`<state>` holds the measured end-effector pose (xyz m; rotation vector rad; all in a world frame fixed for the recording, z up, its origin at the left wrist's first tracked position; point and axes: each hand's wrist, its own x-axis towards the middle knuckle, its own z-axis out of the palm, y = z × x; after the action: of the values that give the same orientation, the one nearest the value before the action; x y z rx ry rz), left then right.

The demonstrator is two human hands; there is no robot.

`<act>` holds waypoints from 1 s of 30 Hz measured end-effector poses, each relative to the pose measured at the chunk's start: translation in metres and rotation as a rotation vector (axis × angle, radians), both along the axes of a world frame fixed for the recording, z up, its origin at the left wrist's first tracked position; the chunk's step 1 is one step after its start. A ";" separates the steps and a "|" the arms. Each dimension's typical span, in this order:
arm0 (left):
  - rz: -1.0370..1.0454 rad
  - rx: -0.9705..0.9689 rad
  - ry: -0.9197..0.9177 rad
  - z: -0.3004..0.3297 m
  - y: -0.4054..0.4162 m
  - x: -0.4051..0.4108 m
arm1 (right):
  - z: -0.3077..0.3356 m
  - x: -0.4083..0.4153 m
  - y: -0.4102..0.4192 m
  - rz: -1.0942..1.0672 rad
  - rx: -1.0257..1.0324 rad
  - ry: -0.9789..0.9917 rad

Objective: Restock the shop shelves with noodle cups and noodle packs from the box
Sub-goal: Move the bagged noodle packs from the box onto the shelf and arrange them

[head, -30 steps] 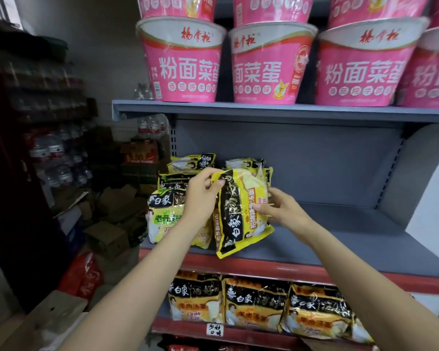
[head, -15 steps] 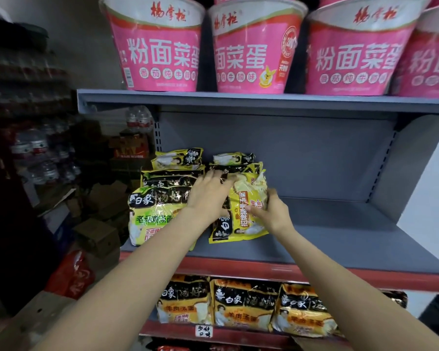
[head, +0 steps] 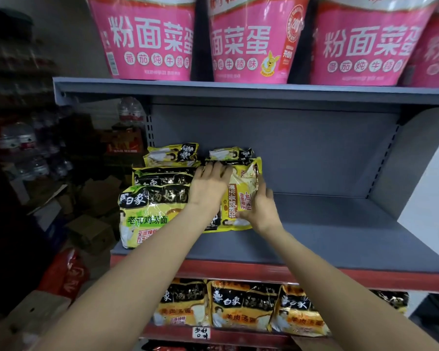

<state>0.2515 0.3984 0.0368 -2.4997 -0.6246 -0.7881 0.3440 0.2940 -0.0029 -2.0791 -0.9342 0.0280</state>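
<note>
Both arms bare, reaching forward and up from the lower frame, forearms converging. Left hand [head: 209, 190]: palm down, back of hand showing, fingers fairly straight and laid flat, tips pointing away from the body. Right hand [head: 261, 209]: just beside the left and slightly lower, wrist bent, fingers angled up and leftward, thumb side hidden. Hands close together, not touching.

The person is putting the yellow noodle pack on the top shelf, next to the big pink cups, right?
Not quite. The head view shows both hands, left hand and right hand, setting the yellow noodle pack on the grey middle shelf, beside other packs. The big pink cups stand on the shelf above.
</note>
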 end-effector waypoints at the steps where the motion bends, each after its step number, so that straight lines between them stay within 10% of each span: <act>1: 0.005 -0.026 0.008 0.000 -0.001 -0.001 | 0.000 0.000 0.000 0.002 -0.001 -0.009; 17: -0.193 -0.347 -0.102 0.006 -0.053 -0.030 | 0.028 -0.028 -0.061 0.033 0.062 -0.268; 30: -0.416 -0.945 -0.156 -0.074 -0.266 -0.007 | -0.064 -0.019 -0.319 -0.084 -0.141 -0.143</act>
<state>0.2448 0.1326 -0.0375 -3.5373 -0.6298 -1.0004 0.3247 -0.0246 -0.0669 -2.2737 -0.9533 -0.1029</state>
